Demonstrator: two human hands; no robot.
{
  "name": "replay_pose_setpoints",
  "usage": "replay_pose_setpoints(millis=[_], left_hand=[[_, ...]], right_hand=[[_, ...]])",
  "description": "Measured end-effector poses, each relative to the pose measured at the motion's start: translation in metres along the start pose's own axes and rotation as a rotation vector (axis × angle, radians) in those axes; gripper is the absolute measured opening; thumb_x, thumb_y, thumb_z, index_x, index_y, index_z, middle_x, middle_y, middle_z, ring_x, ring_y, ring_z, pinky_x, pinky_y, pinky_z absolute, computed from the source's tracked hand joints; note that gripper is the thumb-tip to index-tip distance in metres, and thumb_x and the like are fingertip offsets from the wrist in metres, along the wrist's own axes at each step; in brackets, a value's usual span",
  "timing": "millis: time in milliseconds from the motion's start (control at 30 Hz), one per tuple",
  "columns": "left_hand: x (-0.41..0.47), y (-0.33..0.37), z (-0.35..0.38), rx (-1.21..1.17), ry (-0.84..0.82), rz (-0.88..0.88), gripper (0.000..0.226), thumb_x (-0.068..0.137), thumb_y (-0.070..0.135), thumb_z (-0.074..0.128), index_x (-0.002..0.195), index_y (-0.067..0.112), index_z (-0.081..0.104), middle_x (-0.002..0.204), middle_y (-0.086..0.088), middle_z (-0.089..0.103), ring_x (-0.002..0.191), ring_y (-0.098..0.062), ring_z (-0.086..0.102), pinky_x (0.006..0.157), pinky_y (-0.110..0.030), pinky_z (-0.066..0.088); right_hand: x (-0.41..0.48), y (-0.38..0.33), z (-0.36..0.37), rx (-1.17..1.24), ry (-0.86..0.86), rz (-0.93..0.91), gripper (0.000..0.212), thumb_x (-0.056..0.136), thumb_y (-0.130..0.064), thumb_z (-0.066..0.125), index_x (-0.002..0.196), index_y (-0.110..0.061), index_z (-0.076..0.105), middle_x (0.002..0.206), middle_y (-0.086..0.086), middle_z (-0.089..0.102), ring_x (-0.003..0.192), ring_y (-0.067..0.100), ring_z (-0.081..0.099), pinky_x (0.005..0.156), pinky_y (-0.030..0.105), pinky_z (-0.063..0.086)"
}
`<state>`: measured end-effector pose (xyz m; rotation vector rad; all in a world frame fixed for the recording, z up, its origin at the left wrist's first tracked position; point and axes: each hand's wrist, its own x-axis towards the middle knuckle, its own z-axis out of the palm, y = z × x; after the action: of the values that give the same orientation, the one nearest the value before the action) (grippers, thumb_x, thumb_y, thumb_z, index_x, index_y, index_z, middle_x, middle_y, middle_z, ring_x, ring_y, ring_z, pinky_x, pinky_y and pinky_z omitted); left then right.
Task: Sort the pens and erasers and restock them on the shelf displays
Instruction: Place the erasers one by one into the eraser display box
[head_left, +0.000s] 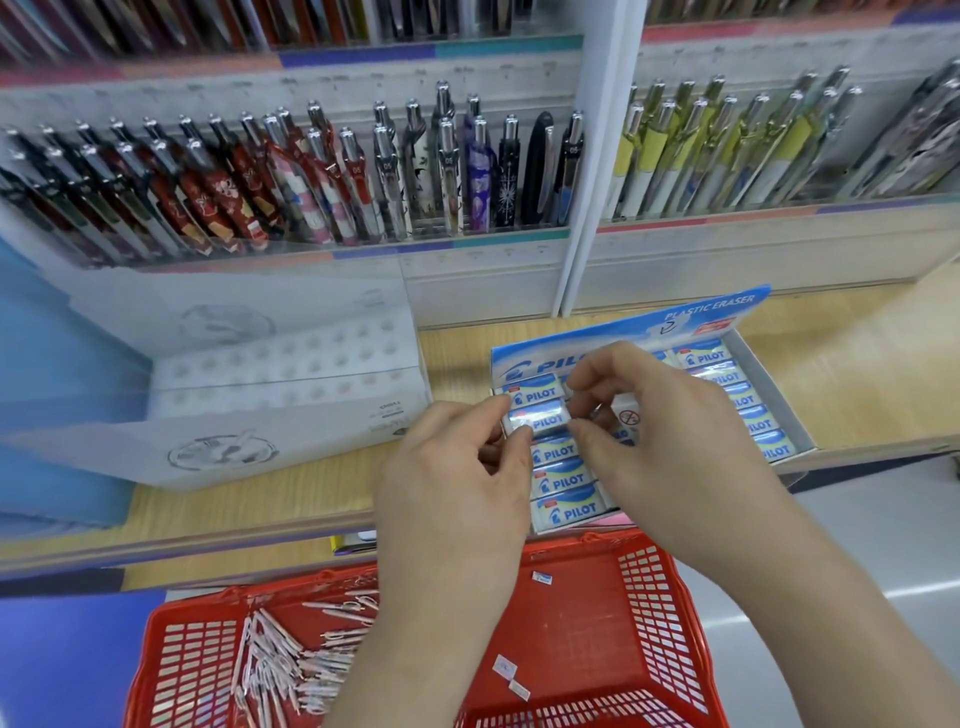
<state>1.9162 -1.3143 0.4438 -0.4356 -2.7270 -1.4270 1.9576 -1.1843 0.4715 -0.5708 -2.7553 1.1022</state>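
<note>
Two hands meet over the eraser display box (623, 338), which sits on the wooden shelf (291, 499). The left hand (457, 478) pinches the left end of one Pilot eraser (537, 420) between thumb and forefinger. The right hand (665, 431), fingers curled, pinches that eraser's right end. The held eraser sits second from the back in the box's left column, level with its neighbours. The right column (727, 374) is filled; the middle is hidden by the right hand.

Below the shelf edge is a red basket (587, 623) with a heap of wrapped pens (291, 660) on its left side. Three loose small erasers (504, 666) lie on its floor, well apart from the pens.

Display pens (311, 182) stand in rows behind the shelf.
</note>
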Motion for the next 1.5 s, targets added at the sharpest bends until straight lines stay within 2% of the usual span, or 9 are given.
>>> replay_pose_setpoints(millis=[167, 267, 400, 533, 733, 833, 1033, 1200, 1500], left_hand=[[0.002, -0.001, 0.001, 0.035, 0.011, 0.034, 0.024, 0.077, 0.02, 0.075, 0.101, 0.021, 0.073, 0.08, 0.01, 0.063, 0.064, -0.005, 0.06, 0.063, -0.033, 0.056], [0.003, -0.001, 0.001, 0.034, 0.003, 0.045, 0.021, 0.078, 0.023, 0.074, 0.099, 0.023, 0.072, 0.08, 0.012, 0.061, 0.063, -0.004, 0.058, 0.061, -0.029, 0.053], [-0.005, 0.009, -0.008, -0.005, 0.0, 0.113, 0.018, 0.079, 0.032, 0.066, 0.097, 0.029, 0.07, 0.083, 0.016, 0.059, 0.067, -0.003, 0.058, 0.061, -0.022, 0.048], [-0.018, 0.032, -0.011, -0.248, -0.154, 0.144, 0.031, 0.072, 0.038, 0.068, 0.103, 0.031, 0.069, 0.095, 0.016, 0.062, 0.078, -0.005, 0.063, 0.065, -0.022, 0.054], [-0.026, 0.037, -0.007, -0.371, -0.111, 0.03, 0.031, 0.071, 0.035, 0.07, 0.102, 0.039, 0.066, 0.075, 0.016, 0.068, 0.063, -0.002, 0.065, 0.061, -0.015, 0.053], [-0.026, 0.04, -0.012, -0.517, -0.209, -0.141, 0.009, 0.081, 0.043, 0.068, 0.083, 0.035, 0.072, 0.062, 0.006, 0.068, 0.053, -0.009, 0.064, 0.052, -0.02, 0.053], [-0.021, 0.036, -0.017, -0.606, -0.316, -0.347, 0.034, 0.071, 0.046, 0.057, 0.062, 0.015, 0.069, 0.054, -0.005, 0.064, 0.045, -0.011, 0.057, 0.044, -0.021, 0.046], [-0.019, 0.018, -0.018, -0.41, -0.153, -0.248, 0.008, 0.076, 0.037, 0.067, 0.074, 0.03, 0.072, 0.063, 0.009, 0.067, 0.053, -0.003, 0.058, 0.052, -0.015, 0.047], [-0.018, 0.002, -0.009, -0.332, -0.101, -0.262, 0.03, 0.073, 0.017, 0.078, 0.098, 0.031, 0.07, 0.084, 0.01, 0.069, 0.068, 0.003, 0.065, 0.058, -0.004, 0.046]], right_hand=[[-0.004, 0.0, -0.005, 0.268, -0.047, 0.147, 0.026, 0.086, -0.004, 0.047, 0.091, -0.027, 0.057, 0.087, -0.012, 0.067, 0.076, 0.014, 0.062, 0.068, 0.036, 0.054], [-0.009, -0.002, -0.011, 0.751, 0.023, 0.29, 0.034, 0.09, 0.008, 0.04, 0.093, -0.015, 0.064, 0.089, 0.003, 0.073, 0.084, 0.018, 0.069, 0.072, 0.025, 0.057], [-0.018, -0.005, -0.015, 1.339, 0.029, 0.423, 0.02, 0.089, 0.003, 0.046, 0.098, -0.002, 0.063, 0.099, 0.015, 0.073, 0.095, 0.026, 0.07, 0.083, 0.031, 0.056], [-0.025, -0.012, -0.014, 1.476, 0.013, 0.43, 0.013, 0.079, -0.007, 0.05, 0.09, -0.007, 0.057, 0.104, 0.015, 0.072, 0.099, 0.026, 0.069, 0.083, 0.034, 0.056], [-0.034, -0.012, -0.013, 1.374, -0.061, 0.367, 0.014, 0.077, -0.02, 0.056, 0.084, -0.011, 0.066, 0.108, 0.013, 0.071, 0.101, 0.032, 0.066, 0.087, 0.046, 0.053], [-0.037, -0.006, -0.018, 1.174, -0.054, 0.287, 0.022, 0.071, -0.026, 0.066, 0.09, -0.016, 0.072, 0.106, 0.01, 0.071, 0.093, 0.025, 0.062, 0.079, 0.038, 0.054], [-0.036, 0.002, -0.028, 0.74, -0.044, 0.196, 0.026, 0.063, -0.027, 0.074, 0.088, -0.027, 0.076, 0.078, 0.02, 0.062, 0.074, 0.019, 0.057, 0.072, 0.035, 0.048], [-0.03, 0.0, -0.024, 0.604, 0.005, 0.237, 0.016, 0.075, -0.013, 0.074, 0.076, -0.029, 0.076, 0.072, 0.004, 0.074, 0.073, 0.024, 0.071, 0.076, 0.052, 0.057], [-0.015, 0.002, 0.003, 0.298, 0.141, 0.289, 0.012, 0.073, -0.016, 0.08, 0.073, -0.023, 0.07, 0.066, -0.01, 0.071, 0.064, 0.001, 0.066, 0.071, 0.03, 0.056]])
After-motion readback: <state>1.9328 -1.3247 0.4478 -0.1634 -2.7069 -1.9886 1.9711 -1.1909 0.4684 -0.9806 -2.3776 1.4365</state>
